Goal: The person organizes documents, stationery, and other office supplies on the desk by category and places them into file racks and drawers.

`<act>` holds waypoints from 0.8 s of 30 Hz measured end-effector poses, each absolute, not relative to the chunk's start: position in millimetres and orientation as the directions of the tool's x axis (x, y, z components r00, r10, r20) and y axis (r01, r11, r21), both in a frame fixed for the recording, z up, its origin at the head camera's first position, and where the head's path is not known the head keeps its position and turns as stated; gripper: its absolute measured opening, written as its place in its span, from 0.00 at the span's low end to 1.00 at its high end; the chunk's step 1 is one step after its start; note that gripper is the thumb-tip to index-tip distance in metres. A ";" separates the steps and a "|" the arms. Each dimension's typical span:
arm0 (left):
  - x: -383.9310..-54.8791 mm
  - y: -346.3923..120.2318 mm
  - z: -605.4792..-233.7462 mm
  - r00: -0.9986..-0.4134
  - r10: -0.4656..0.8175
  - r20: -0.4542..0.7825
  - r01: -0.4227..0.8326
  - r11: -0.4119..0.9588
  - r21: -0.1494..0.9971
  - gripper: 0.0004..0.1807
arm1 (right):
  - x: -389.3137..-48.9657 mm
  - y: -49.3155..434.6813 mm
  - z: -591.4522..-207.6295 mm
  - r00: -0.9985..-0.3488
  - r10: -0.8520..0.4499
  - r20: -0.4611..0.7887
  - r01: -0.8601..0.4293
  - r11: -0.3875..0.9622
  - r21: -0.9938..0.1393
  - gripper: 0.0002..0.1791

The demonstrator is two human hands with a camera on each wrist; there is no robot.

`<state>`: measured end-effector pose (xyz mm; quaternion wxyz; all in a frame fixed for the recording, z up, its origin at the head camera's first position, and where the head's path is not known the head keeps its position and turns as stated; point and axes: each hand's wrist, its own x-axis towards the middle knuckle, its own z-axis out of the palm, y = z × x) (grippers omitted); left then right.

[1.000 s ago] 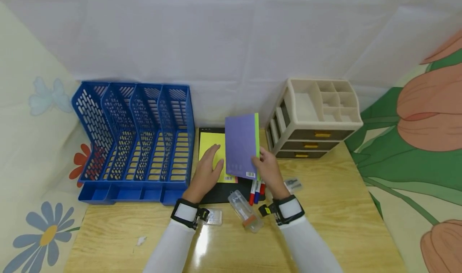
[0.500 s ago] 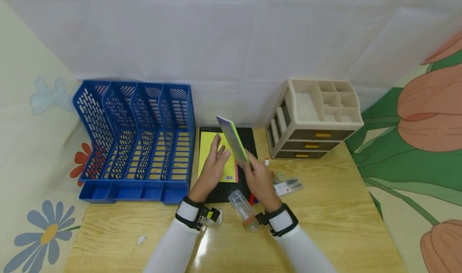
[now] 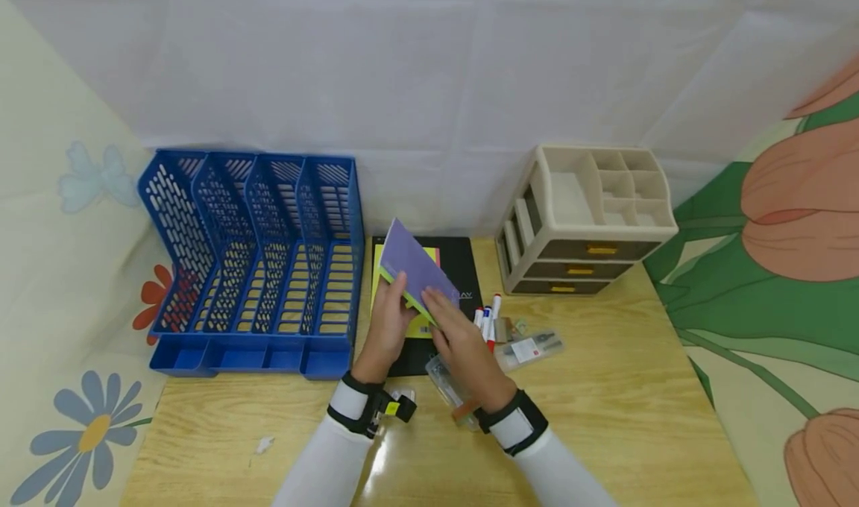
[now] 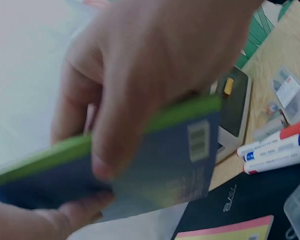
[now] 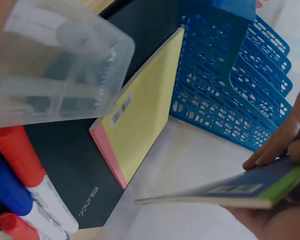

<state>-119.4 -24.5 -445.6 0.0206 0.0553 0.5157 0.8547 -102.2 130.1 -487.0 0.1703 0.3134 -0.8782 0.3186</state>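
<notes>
A purple notebook (image 3: 423, 262) with a green spine is held tilted above the table between both hands. My left hand (image 3: 388, 326) grips it at its lower left, along the green spine. My right hand (image 3: 466, 347) grips the spine farther right; in the left wrist view its thumb lies across the purple cover, near a barcode. Below is a yellow notebook (image 5: 145, 100) with a pink edge strip, lying on a black flat pad (image 3: 459, 257). The purple notebook partly covers both in the head view.
Markers (image 3: 486, 320) with red and blue caps lie right of the pad, beside a clear flat packet (image 3: 533, 349). A clear plastic case (image 3: 439, 379) is partly under my right wrist. A blue file rack (image 3: 268, 268) stands left, a beige drawer organizer (image 3: 584, 231) right.
The purple notebook has turned from upright in my right hand to slanting, spine toward me, and shifted left. My left hand, free before, has taken hold of it.
</notes>
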 end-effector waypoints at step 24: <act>-95.6 -66.1 -426.8 -0.970 -0.111 0.215 0.220 -0.031 0.975 0.19 | -105.9 222.5 -490.7 -0.809 -0.519 0.276 -0.588 0.722 -0.364 0.37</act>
